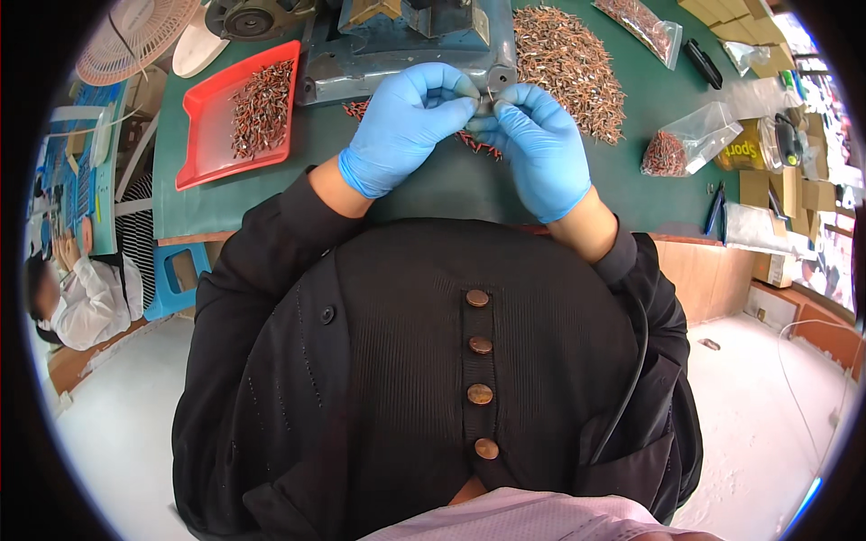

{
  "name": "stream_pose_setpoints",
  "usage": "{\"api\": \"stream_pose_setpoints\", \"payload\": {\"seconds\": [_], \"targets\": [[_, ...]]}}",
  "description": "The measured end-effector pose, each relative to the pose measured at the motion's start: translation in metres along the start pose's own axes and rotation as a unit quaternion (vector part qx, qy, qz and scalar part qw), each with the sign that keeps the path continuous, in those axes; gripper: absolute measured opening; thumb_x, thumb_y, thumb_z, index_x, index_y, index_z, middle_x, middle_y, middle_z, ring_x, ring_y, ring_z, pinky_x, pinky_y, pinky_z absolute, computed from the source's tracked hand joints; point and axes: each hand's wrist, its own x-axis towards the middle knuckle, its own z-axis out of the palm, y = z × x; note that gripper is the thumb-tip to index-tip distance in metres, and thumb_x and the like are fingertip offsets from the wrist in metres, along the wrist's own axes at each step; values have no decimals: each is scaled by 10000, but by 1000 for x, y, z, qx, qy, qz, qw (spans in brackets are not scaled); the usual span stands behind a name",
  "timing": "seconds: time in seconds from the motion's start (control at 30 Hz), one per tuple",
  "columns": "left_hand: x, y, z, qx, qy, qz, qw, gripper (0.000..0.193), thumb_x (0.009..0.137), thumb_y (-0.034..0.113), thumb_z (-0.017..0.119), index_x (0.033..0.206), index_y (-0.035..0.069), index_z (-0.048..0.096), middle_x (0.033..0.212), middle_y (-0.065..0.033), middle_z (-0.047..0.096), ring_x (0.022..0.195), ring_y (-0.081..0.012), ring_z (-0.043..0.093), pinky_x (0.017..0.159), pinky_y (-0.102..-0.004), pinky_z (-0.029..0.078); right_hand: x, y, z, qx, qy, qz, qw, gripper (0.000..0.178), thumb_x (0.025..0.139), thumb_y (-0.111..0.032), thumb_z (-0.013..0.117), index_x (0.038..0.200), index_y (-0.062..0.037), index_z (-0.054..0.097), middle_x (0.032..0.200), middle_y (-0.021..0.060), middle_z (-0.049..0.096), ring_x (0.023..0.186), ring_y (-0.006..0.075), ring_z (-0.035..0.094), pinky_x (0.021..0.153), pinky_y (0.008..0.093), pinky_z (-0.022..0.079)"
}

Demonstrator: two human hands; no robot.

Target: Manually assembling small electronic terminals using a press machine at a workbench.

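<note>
My left hand (401, 126), in a blue glove, is closed with thumb and fingers pinched in front of the machine base. Facing it, my right hand (545, 149), gloved the same way, pinches too, the fingertips of both almost meeting. A tiny thin piece shows between them, too small to name. Under and beside my hands lie a few small red-and-metal parts (482, 145) on the green tabletop (433, 185). Just beyond my fingertips stands the blue-grey metal machine base (347, 68). Right of it spreads a large heap of small orange-and-metal parts (568, 72).
To the left lies a red tray (203, 135) with a pile of similar parts. Clear bags of parts (666, 153), pliers (715, 207) and cardboard boxes (816, 194) are at the right. A fan (135, 41) stands far left; another person (95, 302) sits at the left.
</note>
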Motion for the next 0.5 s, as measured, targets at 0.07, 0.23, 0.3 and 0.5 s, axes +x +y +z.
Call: {"api": "stream_pose_setpoints", "payload": {"seconds": [0.07,0.23,0.3,0.5], "targets": [[-1,-1,1,-124,18,-40,991,145,861,99,584,969,4,603,778,20,584,673,-56,519,599,-224,431,-1,2,9,-93,22,-70,993,100,891,-39,559,978,7,537,867,76,634,754,137,616,708,250,498],[-1,-1,-1,-298,14,-111,948,151,863,94,583,994,19,598,789,5,588,668,-63,523,614,-199,439,-4,5,12,-293,49,-216,930,104,851,-12,603,946,5,564,834,72,641,713,131,608,685,253,496],[-2,6,2,-274,23,-102,956,149,866,95,580,999,31,597,791,3,591,669,-67,528,616,-203,444,-7,2,10,-414,15,-247,876,120,888,25,541,1007,18,524,911,53,603,844,101,593,747,221,474],[-7,9,-7,-224,10,-78,971,144,871,85,570,1011,58,589,806,-11,610,676,-81,559,631,-212,464,-7,1,20,-354,4,-232,906,135,880,38,544,1013,17,544,926,46,598,811,87,562,738,222,464]]}}
